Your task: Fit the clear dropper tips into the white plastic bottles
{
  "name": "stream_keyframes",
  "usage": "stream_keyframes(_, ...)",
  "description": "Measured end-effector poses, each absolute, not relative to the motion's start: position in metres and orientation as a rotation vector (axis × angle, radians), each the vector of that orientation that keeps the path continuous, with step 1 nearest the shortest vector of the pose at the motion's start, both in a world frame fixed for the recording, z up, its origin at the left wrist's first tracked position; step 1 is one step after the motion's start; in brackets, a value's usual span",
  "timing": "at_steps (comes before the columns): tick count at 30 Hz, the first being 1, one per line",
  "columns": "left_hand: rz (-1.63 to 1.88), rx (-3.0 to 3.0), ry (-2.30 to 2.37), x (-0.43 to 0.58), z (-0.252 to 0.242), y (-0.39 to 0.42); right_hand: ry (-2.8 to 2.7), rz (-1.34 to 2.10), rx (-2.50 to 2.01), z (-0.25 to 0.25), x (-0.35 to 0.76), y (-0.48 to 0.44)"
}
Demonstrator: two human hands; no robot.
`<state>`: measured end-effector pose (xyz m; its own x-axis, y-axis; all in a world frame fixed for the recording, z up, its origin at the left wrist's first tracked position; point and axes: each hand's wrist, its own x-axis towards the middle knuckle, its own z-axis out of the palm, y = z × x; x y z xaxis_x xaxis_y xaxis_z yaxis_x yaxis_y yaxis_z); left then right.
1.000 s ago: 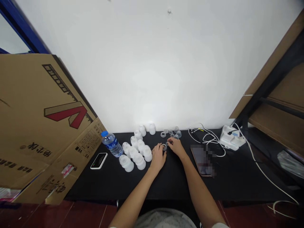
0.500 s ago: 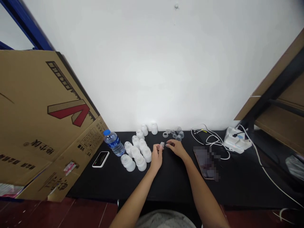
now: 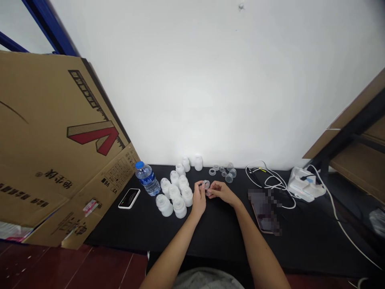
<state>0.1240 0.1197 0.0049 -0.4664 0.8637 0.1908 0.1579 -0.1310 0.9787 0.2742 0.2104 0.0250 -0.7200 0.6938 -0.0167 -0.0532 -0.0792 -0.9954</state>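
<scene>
My left hand (image 3: 199, 197) and my right hand (image 3: 221, 192) meet above the black table (image 3: 216, 233), fingertips pinched together on a small clear plastic ring part (image 3: 206, 184). Just left of my left hand stands a cluster of several white plastic bottle-like pieces (image 3: 175, 194). Behind my hands, near the wall, lie several small clear rings and caps (image 3: 224, 171).
A water bottle with a blue cap (image 3: 146, 179) and a white-edged phone (image 3: 129, 198) lie at the left. A large cardboard box (image 3: 54, 148) leans at the far left. Right of my hands are a second phone (image 3: 263, 208), white cables (image 3: 267, 178) and a white power strip (image 3: 305, 187).
Both hands lifted from the table surface with the small clear part and drew together; the camera view shifted slightly so the scene sits further right.
</scene>
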Motion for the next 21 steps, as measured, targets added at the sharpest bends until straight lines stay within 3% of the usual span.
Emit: stream_keyframes(21,1.618,1.167,1.539,0.1242,0.0069,0.1216,-1.562,1.725,-0.801,0.0185,0.273,0.2179)
